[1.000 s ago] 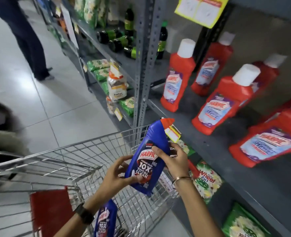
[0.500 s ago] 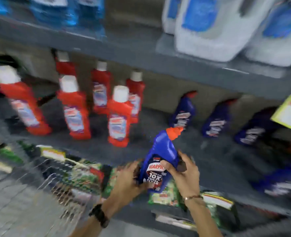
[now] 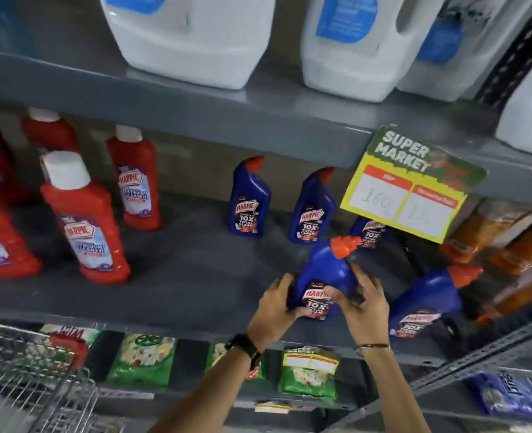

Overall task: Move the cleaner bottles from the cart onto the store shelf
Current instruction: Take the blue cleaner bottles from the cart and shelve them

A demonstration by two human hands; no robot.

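Observation:
I hold a blue cleaner bottle (image 3: 328,270) with an orange cap in both hands, its base at the front of the grey store shelf (image 3: 180,276). My left hand (image 3: 274,304) grips its lower left side and my right hand (image 3: 363,303) wraps its right side and label. Three matching blue bottles (image 3: 249,198) stand at the back of the shelf. Another blue bottle (image 3: 424,303) stands just right of my hands. The wire cart (image 3: 30,379) shows at the lower left, its contents out of view.
Red cleaner bottles (image 3: 83,217) with white caps stand on the shelf's left part. A yellow price sign (image 3: 408,189) hangs from the upper shelf, which carries white jugs (image 3: 192,35). Green packets (image 3: 142,360) fill the shelf below. Orange packs (image 3: 502,242) sit at right.
My view has swung from the cart to the shelf. Both hands carried the blue bottle up and right, from above the cart to the shelf's front, beside another blue bottle.

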